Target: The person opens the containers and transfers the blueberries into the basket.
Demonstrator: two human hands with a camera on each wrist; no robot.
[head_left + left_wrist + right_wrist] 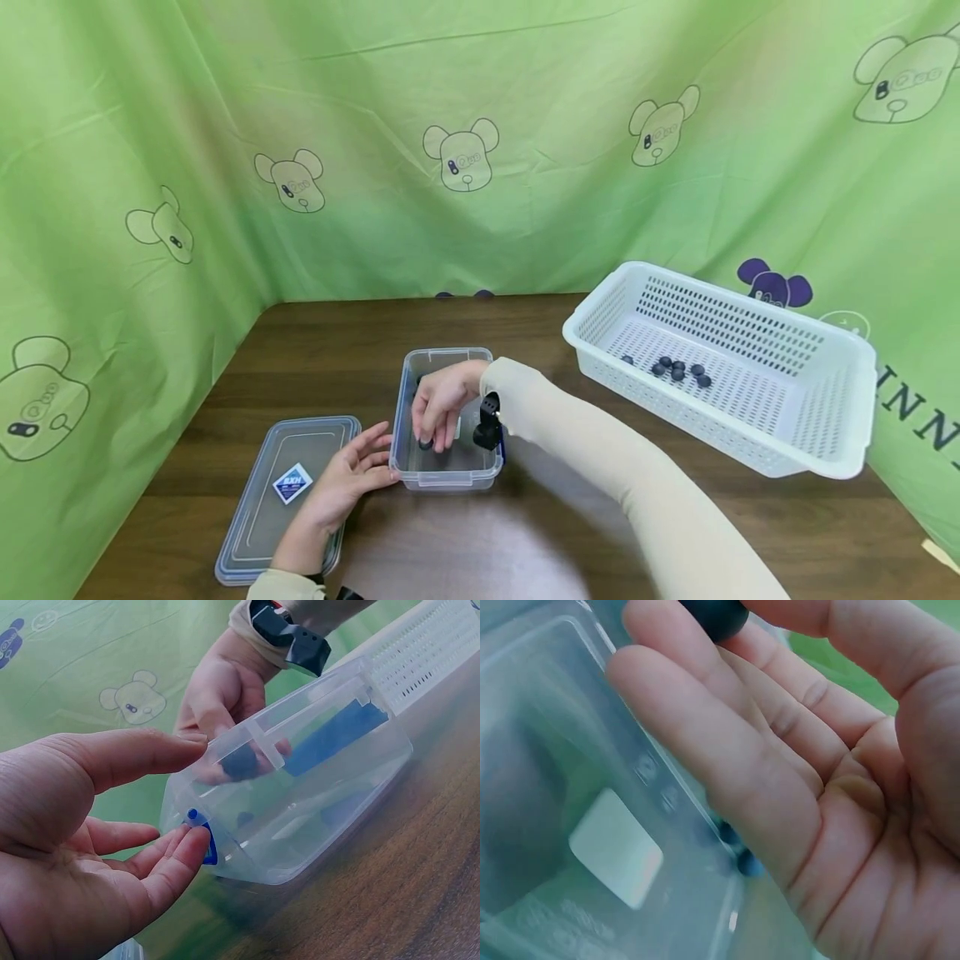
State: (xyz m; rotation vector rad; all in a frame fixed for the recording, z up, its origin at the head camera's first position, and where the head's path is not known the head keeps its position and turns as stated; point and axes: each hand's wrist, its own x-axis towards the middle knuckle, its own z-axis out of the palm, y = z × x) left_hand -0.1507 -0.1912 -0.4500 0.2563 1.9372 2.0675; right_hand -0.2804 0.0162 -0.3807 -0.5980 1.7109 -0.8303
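A small dark ball (pixel 425 444) is pinched between the fingertips of my right hand (pixel 442 404), low inside the clear plastic box (pixel 448 479). The right wrist view shows the same ball (pixel 718 616) at the top edge, between thumb and fingers. Other dark balls (pixel 748 862) lie in the box beyond my fingers. My left hand (pixel 347 479) rests against the box's left side near the front corner. In the left wrist view its fingers lie loosely extended, their tips at a blue latch (pixel 209 847), with the thumb near the rim.
On the left lies a clear lid (pixel 262 525) with a blue-and-white label, partly under my left forearm. A white perforated basket (pixel 600 367) holding several dark balls (pixel 678 374) stands at the right. The wooden table (pixel 337 333) ends at a green curtain (pixel 375 233).
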